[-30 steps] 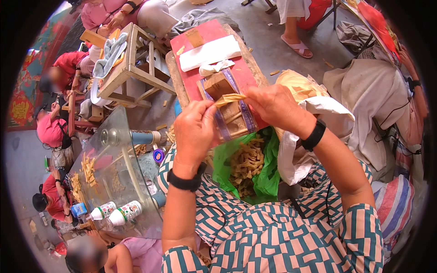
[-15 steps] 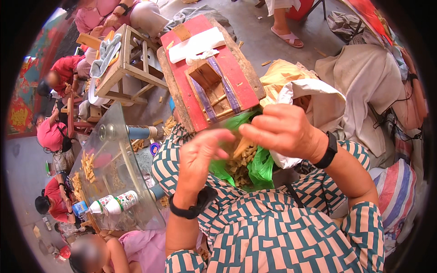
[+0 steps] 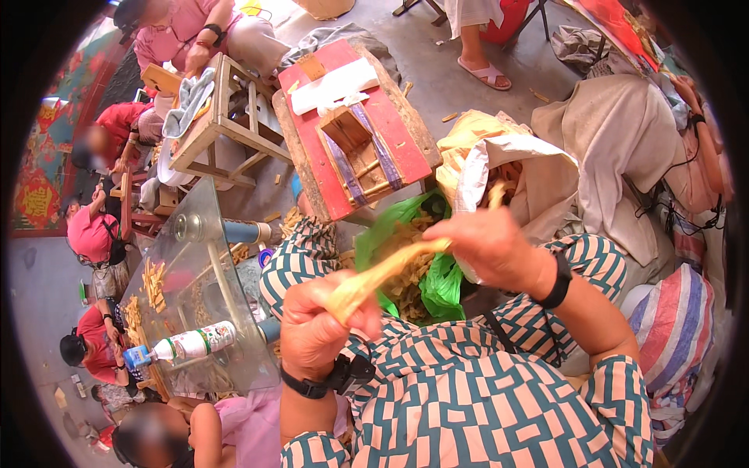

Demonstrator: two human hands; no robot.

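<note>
A long, pale yellow strip stretches across in front of me, slightly blurred. One end is in the fingers of my left hand; my right hand grips the other. I cannot make out for sure what the strip is made of. Under the hands an open green plastic bag, between my knees, holds many yellow-brown pieces. Beyond it stands a red-topped wooden board carrying a small wooden frame with purple straps and a folded white cloth.
Right of the board, a white-lined sack holds more yellow pieces. A glass table at my left carries white bottles and piled strips. A wooden stool stands behind it. Several people sit around; a striped bag lies at right.
My hands were close together above the green bag, with no strip plainly visible. Now they are farther apart, my left hand lower, and the yellow strip spans between them.
</note>
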